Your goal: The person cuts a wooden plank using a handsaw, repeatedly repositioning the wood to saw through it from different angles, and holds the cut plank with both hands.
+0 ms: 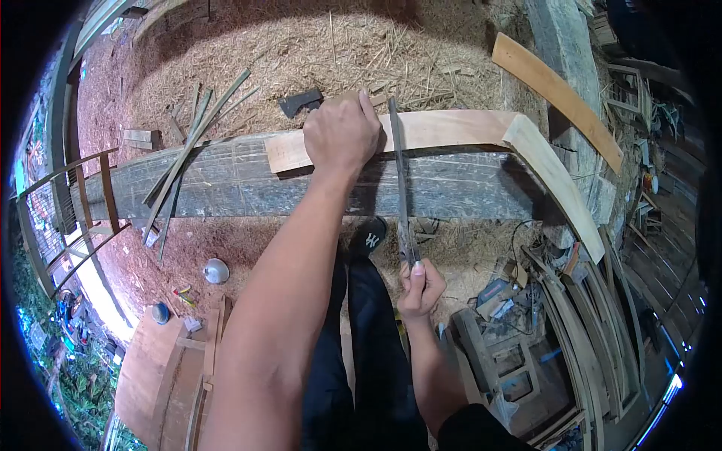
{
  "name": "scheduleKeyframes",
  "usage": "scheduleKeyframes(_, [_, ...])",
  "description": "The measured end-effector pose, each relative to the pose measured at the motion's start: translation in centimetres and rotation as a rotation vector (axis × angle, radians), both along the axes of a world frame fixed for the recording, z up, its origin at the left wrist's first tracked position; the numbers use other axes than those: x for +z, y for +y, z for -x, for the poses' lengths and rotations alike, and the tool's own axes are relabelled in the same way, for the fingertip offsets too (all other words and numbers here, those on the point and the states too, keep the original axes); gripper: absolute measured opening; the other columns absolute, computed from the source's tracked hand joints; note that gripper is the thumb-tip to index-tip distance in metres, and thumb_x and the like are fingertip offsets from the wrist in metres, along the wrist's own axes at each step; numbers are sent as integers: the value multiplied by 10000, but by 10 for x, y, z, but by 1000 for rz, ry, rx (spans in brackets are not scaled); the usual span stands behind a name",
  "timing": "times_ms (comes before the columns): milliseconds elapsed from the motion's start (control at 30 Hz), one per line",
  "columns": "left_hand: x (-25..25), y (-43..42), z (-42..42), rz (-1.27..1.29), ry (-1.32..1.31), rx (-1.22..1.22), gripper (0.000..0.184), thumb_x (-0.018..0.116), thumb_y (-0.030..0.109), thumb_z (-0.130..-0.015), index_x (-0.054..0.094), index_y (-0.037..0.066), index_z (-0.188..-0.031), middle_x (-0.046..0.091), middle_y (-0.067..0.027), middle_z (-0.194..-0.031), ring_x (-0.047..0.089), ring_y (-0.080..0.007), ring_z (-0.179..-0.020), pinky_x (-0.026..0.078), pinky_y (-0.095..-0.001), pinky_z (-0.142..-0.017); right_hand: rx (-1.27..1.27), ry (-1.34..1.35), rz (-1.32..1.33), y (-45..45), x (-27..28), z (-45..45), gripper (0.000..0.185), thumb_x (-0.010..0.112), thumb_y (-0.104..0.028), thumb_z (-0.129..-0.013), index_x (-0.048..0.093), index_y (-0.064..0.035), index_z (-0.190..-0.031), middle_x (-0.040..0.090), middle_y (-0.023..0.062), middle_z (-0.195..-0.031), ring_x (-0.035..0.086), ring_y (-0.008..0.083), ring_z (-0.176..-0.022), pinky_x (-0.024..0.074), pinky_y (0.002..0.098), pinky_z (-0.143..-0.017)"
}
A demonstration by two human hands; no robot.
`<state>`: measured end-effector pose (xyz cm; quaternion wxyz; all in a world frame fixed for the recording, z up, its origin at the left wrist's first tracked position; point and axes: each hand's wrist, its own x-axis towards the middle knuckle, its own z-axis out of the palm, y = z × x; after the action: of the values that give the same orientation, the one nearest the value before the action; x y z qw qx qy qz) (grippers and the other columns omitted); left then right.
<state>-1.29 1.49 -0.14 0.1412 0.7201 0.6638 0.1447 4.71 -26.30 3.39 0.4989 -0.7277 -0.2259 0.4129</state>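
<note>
One blade (401, 173) across edges of plank (451, 128)

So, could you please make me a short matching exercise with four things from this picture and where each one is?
Column one
1. left hand
2. right hand
3. saw
4. thin strips

Column two
A. lying across one another on the grey beam, toward the left of the picture
B. on the pale board, with fingers curled
C. closed around the near end of the long tool
D. crossing the pale board, between the two hands

Right pairs: 1-B, 2-C, 3-D, 4-A
</note>
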Motion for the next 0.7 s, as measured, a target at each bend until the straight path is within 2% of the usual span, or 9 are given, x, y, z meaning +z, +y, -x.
scheduleKeyframes(200, [3, -2, -1, 28, 51, -8, 374, 565, 297, -988, 759, 59, -774, 731, -184, -750, 721, -381, -680, 583, -477, -693, -39, -76, -1, 18, 8, 4, 400, 530, -245, -1009, 493, -18, -682, 488, 33, -579, 476, 120, -530, 342, 297, -512])
scheduleKeyframes(300, [4, 3, -1, 39, 56, 5, 386, 559, 304, -989, 768, 55, -781, 737, -203, -774, 731, -385, -701, 586, -482, -702, -26, -78, -15, -17, 4, 8, 379, 532, -211, -1009, 491, -13, -688, 494, 40, -583, 487, 128, -539, 351, 304, -521])
scheduleKeyframes(367, [8, 1, 0, 217, 59, 18, 425, 515, 397, -1013, 792, 84, -934, 734, -255, -853, 725, -448, -826, 567, -538, -783, 5, -103, 0, 13, 10, 5, 374, 534, -205, -1008, 489, -15, -689, 494, 39, -583, 487, 126, -538, 349, 304, -519])
scheduleKeyframes(467, [5, 2, 0, 167, 65, 29, 415, 520, 390, -1013, 796, 88, -945, 736, -254, -853, 726, -451, -826, 568, -538, -789, -26, -66, 6, 32, 2, 0, 363, 542, -205, -1003, 490, -23, -693, 497, 33, -584, 488, 123, -529, 340, 308, -508])
scheduleKeyframes(600, [4, -3, -1, 166, 44, -23, 401, 527, 381, -1013, 795, 89, -950, 735, -255, -854, 726, -449, -826, 568, -537, -788, 4, -79, -15, 14, 3, 3, 354, 547, -202, -998, 492, -23, -698, 498, 32, -588, 467, 107, -526, 335, 303, -506])
scheduleKeyframes(667, [-1, -3, 0, 36, 52, -60, 409, 544, 315, -996, 776, 42, -797, 742, -216, -803, 737, -396, -727, 590, -477, -726, -66, -53, -32, 16, -2, 8, 357, 550, -214, -1003, 500, -21, -707, 491, 25, -594, 457, 100, -534, 339, 291, -517])
scheduleKeyframes(700, [3, 0, -1, 31, 50, -56, 409, 544, 315, -996, 776, 42, -797, 742, -216, -803, 737, -396, -727, 590, -477, -726, -62, -55, -38, 21, -4, 9, 357, 550, -214, -1003, 500, -21, -707, 491, 25, -594, 457, 100, -534, 339, 291, -517])
